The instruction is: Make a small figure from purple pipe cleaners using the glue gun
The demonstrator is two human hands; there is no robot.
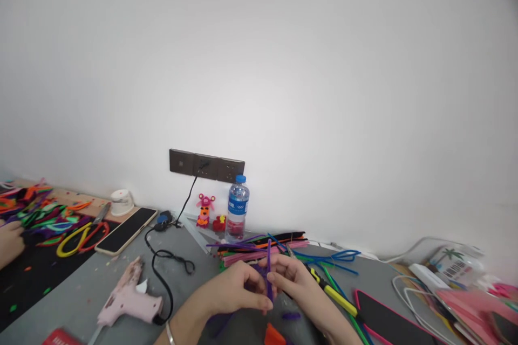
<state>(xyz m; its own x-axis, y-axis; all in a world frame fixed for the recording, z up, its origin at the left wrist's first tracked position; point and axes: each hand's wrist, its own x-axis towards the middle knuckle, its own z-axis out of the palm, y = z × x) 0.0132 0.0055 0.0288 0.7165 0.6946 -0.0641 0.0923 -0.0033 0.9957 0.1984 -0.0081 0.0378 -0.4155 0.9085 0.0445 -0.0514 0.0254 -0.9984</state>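
Note:
A purple pipe cleaner (269,259) stands upright between my two hands over the front middle of the table. My right hand (292,279) pinches it between thumb and fingers. Close beside it, my left hand (239,290) has its fingers curled on purple pipe cleaner material, partly hidden by the fingers. Below the hands lie a small purple piece (291,316) and an orange piece (274,334). Just behind them is a pile of pipe cleaners (254,253) in pink, purple, orange and black. A yellow-and-black handled tool (335,296) lies right of my right hand.
On the left are a pink glue gun (131,302), a phone (127,230), scissors (84,240) and another person's hand (10,242). A water bottle (237,210) and a small figure (204,211) stand by the wall. A pink-edged phone (390,319) lies right.

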